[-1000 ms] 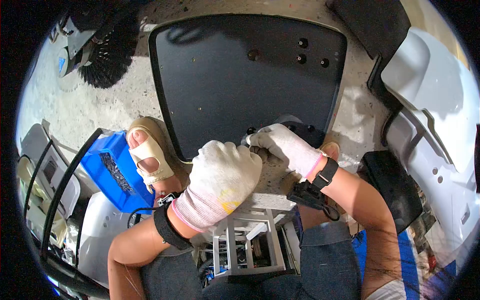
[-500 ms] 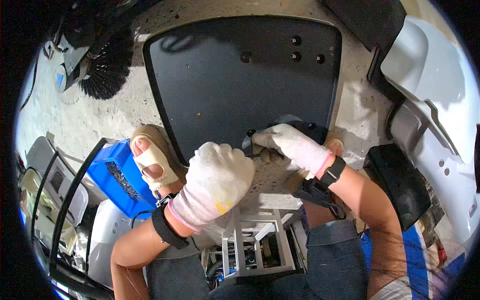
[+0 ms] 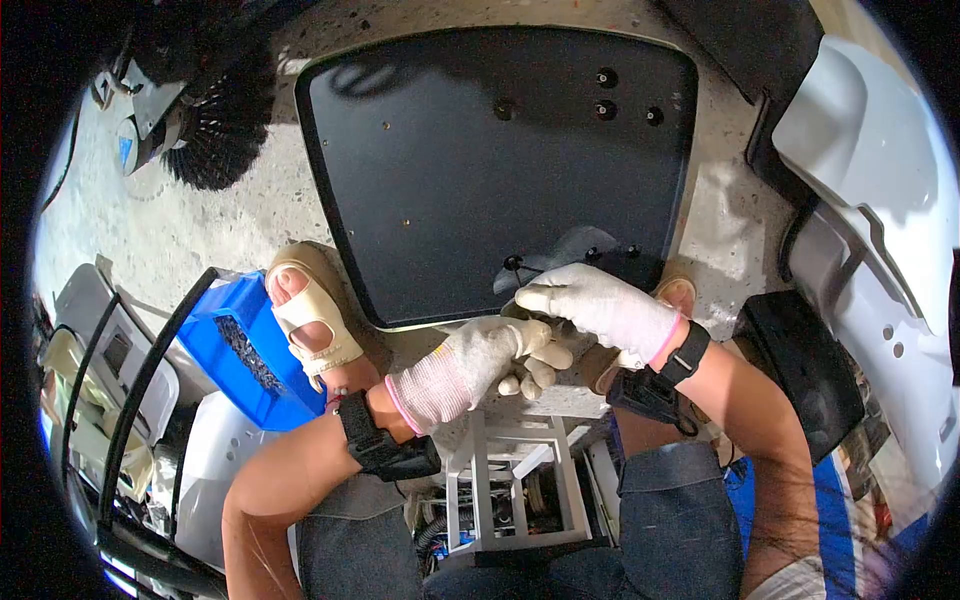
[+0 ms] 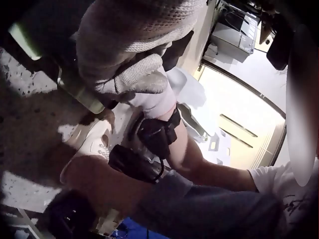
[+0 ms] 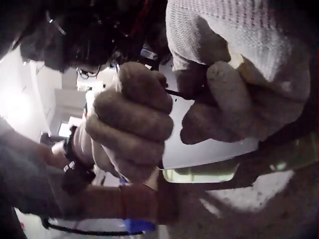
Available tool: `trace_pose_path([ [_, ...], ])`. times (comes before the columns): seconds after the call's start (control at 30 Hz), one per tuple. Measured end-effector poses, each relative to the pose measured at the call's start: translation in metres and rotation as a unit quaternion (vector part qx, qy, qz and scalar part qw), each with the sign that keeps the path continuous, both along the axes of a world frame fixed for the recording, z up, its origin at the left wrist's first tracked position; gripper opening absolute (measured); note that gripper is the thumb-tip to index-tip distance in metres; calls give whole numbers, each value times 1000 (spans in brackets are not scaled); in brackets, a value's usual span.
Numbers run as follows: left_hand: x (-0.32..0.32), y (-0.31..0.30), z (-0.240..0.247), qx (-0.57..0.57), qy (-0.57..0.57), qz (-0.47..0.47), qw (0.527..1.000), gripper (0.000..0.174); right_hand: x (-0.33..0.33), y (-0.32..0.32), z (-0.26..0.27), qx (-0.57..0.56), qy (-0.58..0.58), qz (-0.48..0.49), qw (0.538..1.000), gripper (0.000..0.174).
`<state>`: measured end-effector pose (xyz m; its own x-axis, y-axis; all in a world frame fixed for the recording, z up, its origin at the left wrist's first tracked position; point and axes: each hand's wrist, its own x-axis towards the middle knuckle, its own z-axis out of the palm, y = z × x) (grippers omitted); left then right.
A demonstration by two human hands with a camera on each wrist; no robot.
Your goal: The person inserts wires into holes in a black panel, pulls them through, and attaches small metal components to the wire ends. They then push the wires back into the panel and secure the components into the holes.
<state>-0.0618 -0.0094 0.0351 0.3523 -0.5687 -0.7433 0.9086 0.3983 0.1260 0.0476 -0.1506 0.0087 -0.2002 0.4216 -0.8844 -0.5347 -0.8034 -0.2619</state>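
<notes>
Speckled grey concrete floor (image 3: pixel 725 190), bright light, scattered shadows

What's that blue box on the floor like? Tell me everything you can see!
The blue box looks like smooth plastic, with straight sides and an open top. Inside lie lots of small, dark pieces, too tiny to name. It sits tight beside the cream sandal; I can't tell if they touch. The left hand and right hand are away from it.

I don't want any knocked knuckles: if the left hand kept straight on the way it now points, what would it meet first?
Most likely the right hand, close beside the left hand in the head view; depth is unclear, and they may already touch.
</notes>
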Motion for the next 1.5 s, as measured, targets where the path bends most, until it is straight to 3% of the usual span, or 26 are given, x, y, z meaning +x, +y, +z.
trace_pose_path([
  [0.1, 5, 3, 2, 13, 2, -20, 1000, 41, -5, -1, 2, -52, 39, -62, 996, 25],
  [0.17, 7, 12, -2, 108, -135, -178, 969, 39, -8, -2, -3, -70, 87, -90, 990, 22],
  [0.2, 9, 19, -1, 160, -170, -202, 951, 53, -8, -2, -5, -88, 133, -119, 980, 19],
  [0.23, 12, 25, -1, 206, -146, -185, 950, 50, -7, -2, -5, -88, 133, -118, 980, 19],
  [0.3, 20, 34, 0, 377, -199, -188, 885, 44, -5, 1, -6, -94, 171, -116, 974, 17],
  [0.37, 17, 37, -19, 357, -150, -162, 908, 30, -7, 3, -6, -90, 164, -122, 975, 18],
  [0.43, 12, 28, -32, 465, -343, -148, 803, 21, -4, 9, -1, -97, 94, -75, 988, 23],
  [0.47, 12, 25, -36, 466, -341, -145, 804, 21, -3, 11, -1, -98, 94, -71, 988, 23],
  [0.53, 19, 18, -34, 460, -446, -320, 698, 18, -1, 12, -3, -71, 43, 10, 997, 30],
  [0.57, 21, 18, -35, 462, -443, -316, 700, 18, -2, 11, -5, -73, 43, 16, 996, 30],
  [0.63, 25, 19, -41, 436, -502, -374, 647, 17, -4, 9, -8, -65, -32, 98, 993, 35],
  [0.67, 18, 15, -54, 447, -532, -352, 627, 14, -1, 9, -5, -65, -36, 105, 992, 35],
  [0.77, 18, 13, -63, 475, -540, -337, 608, 14, 15, 6, 16, -44, -107, 100, 988, 41],
  [0.83, 12, 13, -68, 489, -557, -260, 619, 14, 25, 7, 38, -52, -242, 103, 963, 45],
  [0.9, 8, 12, -69, 504, -559, -237, 615, 13, 27, 14, 60, -48, -265, 75, 960, 44],
  [0.97, 9, 9, -68, 518, -558, -247, 600, 13, 24, 19, 72, -126, -290, 228, 921, 37],
  [1.0, 9, 7, -67, 523, -560, -268, 584, 13, 19, 18, 75, -126, -296, 238, 916, 37],
  [1.1, 7, 1, -68, 554, -544, -252, 578, 13, -1, 11, 72, -13, -512, 223, 830, 31],
  [1.13, 3, 1, -70, 561, -541, -219, 587, 12, -5, 23, 81, -76, -463, 205, 859, 30],
  [1.17, 0, 1, -71, 567, -536, -210, 589, 12, -9, 22, 78, -73, -465, 215, 856, 30],
  [1.23, -3, 1, -72, 564, -548, -181, 591, 12, -17, 16, 70, -72, -500, 275, 818, 29],
  [1.3, -3, -1, -73, 575, -542, -180, 586, 11, -24, 14, 70, -10, -549, 252, 797, 30],
  [1.37, -4, 0, -73, 569, -529, -162, 609, 11, -31, 12, 60, 77, -659, 209, 718, 29],
  [1.4, -5, 0, -73, 562, -518, -151, 627, 10, -34, 20, 68, 37, -630, 204, 748, 30],
  [1.43, -5, 1, -73, 565, -515, -144, 628, 10, -34, 27, 74, 41, -631, 211, 745, 30],
  [1.5, -4, 0, -72, 559, -508, -161, 635, 10, -33, 35, 82, -104, -516, 257, 811, 31],
])
